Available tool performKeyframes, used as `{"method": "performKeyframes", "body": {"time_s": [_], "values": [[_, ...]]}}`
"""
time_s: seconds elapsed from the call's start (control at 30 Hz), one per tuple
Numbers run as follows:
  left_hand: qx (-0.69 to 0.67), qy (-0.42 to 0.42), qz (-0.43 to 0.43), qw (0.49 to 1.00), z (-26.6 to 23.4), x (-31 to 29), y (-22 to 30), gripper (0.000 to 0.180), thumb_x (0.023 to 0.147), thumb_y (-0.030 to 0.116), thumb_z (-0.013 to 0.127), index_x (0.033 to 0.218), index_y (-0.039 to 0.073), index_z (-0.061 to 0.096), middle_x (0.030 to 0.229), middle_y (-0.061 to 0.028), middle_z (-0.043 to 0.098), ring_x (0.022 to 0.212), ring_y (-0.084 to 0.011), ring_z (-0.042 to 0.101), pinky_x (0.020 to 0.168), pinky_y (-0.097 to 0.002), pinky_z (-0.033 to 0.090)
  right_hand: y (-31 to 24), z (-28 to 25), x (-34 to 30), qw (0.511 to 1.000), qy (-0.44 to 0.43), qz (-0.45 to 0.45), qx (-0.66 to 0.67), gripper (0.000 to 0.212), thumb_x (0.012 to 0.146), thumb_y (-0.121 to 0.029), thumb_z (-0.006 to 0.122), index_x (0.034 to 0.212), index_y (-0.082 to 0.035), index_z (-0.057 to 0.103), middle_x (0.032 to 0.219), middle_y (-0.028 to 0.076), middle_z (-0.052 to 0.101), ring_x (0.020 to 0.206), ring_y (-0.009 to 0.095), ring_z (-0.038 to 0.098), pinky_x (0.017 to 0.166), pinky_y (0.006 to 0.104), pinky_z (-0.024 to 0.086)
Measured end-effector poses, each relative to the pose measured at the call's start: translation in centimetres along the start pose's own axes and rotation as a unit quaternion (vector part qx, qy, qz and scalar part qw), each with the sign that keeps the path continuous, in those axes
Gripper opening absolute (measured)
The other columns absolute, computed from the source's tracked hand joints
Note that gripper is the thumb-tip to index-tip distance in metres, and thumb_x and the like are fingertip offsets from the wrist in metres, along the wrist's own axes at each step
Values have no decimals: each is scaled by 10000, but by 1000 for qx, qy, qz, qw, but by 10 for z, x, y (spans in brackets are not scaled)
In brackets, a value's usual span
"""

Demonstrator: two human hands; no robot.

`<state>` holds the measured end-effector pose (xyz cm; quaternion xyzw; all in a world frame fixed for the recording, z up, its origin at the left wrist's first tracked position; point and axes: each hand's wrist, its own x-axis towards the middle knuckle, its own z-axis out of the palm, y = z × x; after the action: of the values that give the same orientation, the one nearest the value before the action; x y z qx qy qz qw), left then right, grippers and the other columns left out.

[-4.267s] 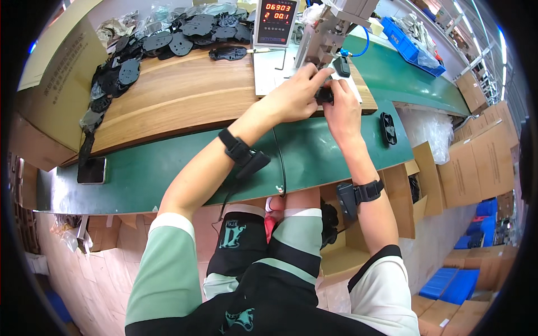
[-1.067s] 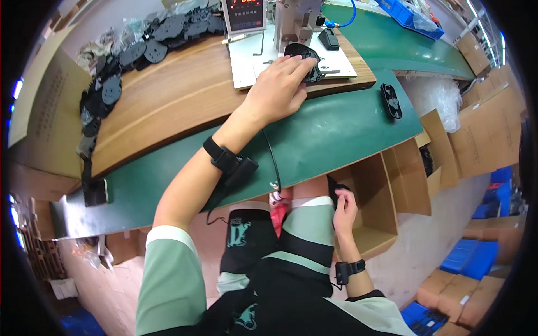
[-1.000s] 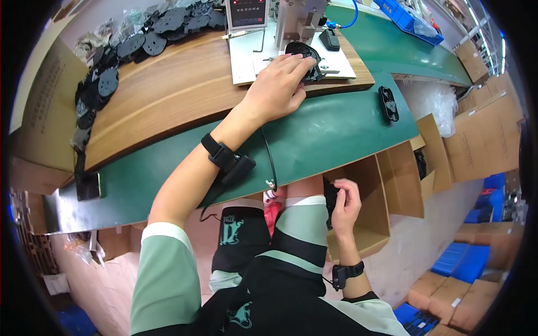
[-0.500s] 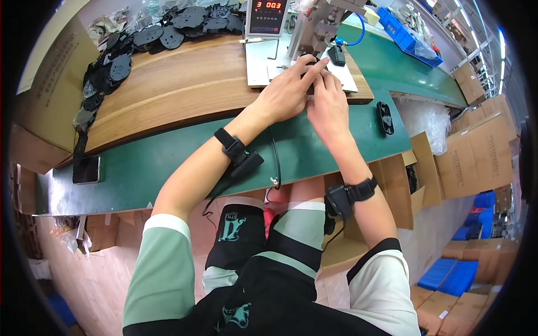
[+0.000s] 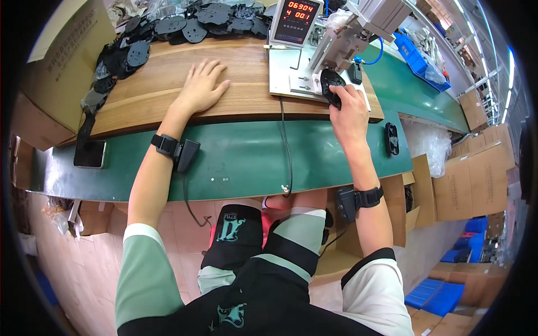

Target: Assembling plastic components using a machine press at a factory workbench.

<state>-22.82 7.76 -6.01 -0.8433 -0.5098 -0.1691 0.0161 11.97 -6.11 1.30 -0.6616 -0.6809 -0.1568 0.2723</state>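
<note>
My right hand (image 5: 350, 115) pinches the near edge of a black oval plastic part (image 5: 332, 85) at the metal press (image 5: 342, 47). That part lies on the press's white base plate (image 5: 280, 75), below the press head. My left hand (image 5: 203, 87) rests on the wooden board (image 5: 151, 84) with its fingers spread and nothing in it. A digital display box (image 5: 296, 22) with red figures stands at the left of the press. Flat black plastic pieces (image 5: 193, 31) lie heaped along the board's far edge.
One black part (image 5: 392, 139) lies on the green table (image 5: 241, 157) to the right. A phone (image 5: 89, 154) lies at the left, beside a cardboard box (image 5: 61, 67). A cable (image 5: 286, 140) runs down over the table edge. Far right is a blue bin (image 5: 417, 59) holding plastic bags.
My left hand has left the press and moved left onto the wooden board. My right hand has shifted slightly right and nearer, uncovering the black part. The display's figures have changed.
</note>
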Motion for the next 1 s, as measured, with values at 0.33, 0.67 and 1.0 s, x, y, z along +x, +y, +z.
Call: {"method": "performKeyframes", "body": {"time_s": [0.33, 0.67, 1.0], "values": [[-25, -12, -6, 1000, -5, -7, 10, 581, 1071, 460, 456, 1543, 120, 461, 1664, -160, 360, 1575, -314, 274, 1291, -569, 130, -7, -2, -1, 1000, 9, -12, 2, 335, 779, 31, 690, 1095, -68, 742, 1015, 103, 664, 980, 349, 620, 854, 467, 544], [-30, -21, -9, 999, -10, -9, 10, 584, 1068, 454, 473, 1543, 113, 466, 1663, -166, 363, 1575, -312, 278, 1290, -570, 132, -10, 0, -3, 1000, 1, -6, 10, 362, 780, 23, 692, 1127, -72, 734, 1029, 112, 664, 1004, 356, 621, 876, 475, 541], [-34, -21, -16, 999, -10, -10, 10, 586, 1066, 466, 469, 1538, 119, 477, 1665, -161, 363, 1577, -300, 277, 1289, -567, 140, 6, -29, 0, 978, 60, 47, 194, 344, 901, -3, 718, 1240, -52, 681, 1036, 119, 692, 844, 240, 672, 801, 337, 541]]}}
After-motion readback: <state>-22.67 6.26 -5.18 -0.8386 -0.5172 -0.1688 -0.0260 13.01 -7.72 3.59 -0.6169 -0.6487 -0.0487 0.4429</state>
